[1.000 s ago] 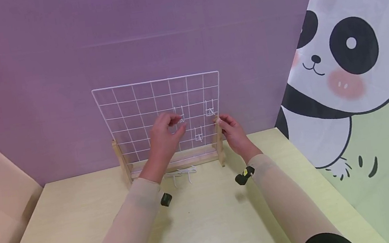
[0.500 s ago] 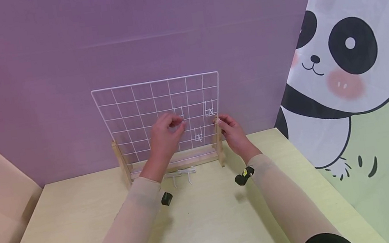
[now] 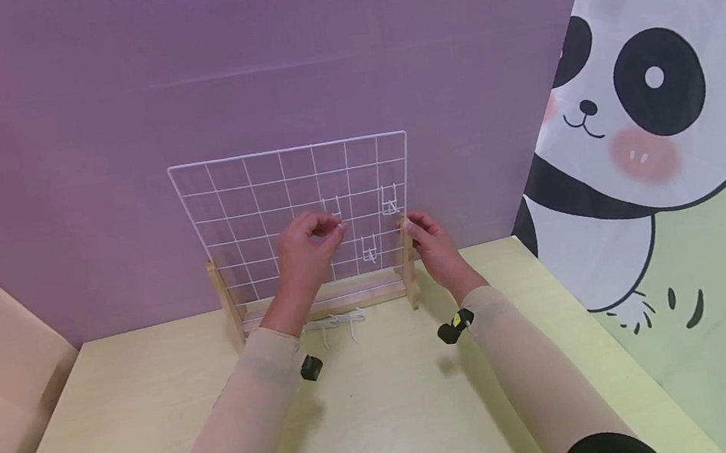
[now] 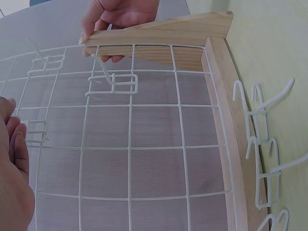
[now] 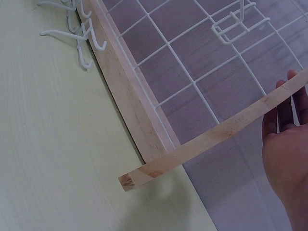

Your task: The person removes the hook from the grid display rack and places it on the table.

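A white wire grid panel (image 3: 285, 149) stands upright in a wooden stand (image 3: 410, 282) at the back of the table. Before the panel is my left hand (image 3: 303, 258), thumb and forefinger pinching the arm of a white wire hook (image 4: 36, 127) that hangs on the grid; the fingers partly cover it. My right hand (image 3: 438, 253) grips the upper end of the stand's right post, thumb in front and fingers behind. Two more hooks hang on the panel: an upper one (image 3: 390, 207) near the right edge and a lower one (image 3: 370, 255).
Loose white hooks (image 4: 262, 113) lie on the pale table (image 3: 377, 426) along the front of the stand's base bar. Behind the panel rises a purple wall (image 3: 276, 53). A wall with a panda picture (image 3: 657, 84) stands to the right.
My left thumb and forefinger have come together on the hook, where a gap showed before. My right hand stays on the post.
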The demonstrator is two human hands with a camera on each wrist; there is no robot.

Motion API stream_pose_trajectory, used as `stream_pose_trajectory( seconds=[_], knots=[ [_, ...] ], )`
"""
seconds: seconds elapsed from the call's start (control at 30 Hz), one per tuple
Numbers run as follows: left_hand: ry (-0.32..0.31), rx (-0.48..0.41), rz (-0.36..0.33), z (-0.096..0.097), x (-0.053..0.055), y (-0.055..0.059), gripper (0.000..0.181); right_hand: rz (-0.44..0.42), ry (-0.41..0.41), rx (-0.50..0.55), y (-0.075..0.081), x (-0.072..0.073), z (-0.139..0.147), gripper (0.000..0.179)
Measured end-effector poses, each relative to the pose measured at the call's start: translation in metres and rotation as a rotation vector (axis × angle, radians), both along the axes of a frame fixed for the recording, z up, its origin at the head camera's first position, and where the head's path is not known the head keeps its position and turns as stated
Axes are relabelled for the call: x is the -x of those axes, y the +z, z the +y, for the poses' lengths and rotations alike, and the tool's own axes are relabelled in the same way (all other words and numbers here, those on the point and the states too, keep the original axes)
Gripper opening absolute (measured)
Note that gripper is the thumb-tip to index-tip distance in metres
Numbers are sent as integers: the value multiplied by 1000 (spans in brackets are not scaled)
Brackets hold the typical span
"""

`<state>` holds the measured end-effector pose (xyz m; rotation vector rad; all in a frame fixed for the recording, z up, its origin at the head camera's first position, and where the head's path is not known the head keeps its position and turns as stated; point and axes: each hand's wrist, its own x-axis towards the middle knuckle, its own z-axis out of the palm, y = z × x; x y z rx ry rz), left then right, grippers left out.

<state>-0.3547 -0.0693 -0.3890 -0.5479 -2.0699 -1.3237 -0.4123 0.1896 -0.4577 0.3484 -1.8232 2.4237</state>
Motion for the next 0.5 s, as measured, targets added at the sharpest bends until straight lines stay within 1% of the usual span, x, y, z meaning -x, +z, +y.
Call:
stream_pose_trajectory(
  seconds=[0.27,0.37,0.5],
  knots=[
    [2,-22,50,-1,0,1,8,0,2,5,0,1,0,16],
    [2,-28,83,-1,2,2,8,-2,1,-1,1,0,0,14],
    [5,-20,147,-2,3,5,8,1,0,-1,2,-2,-1,14]
  ],
)
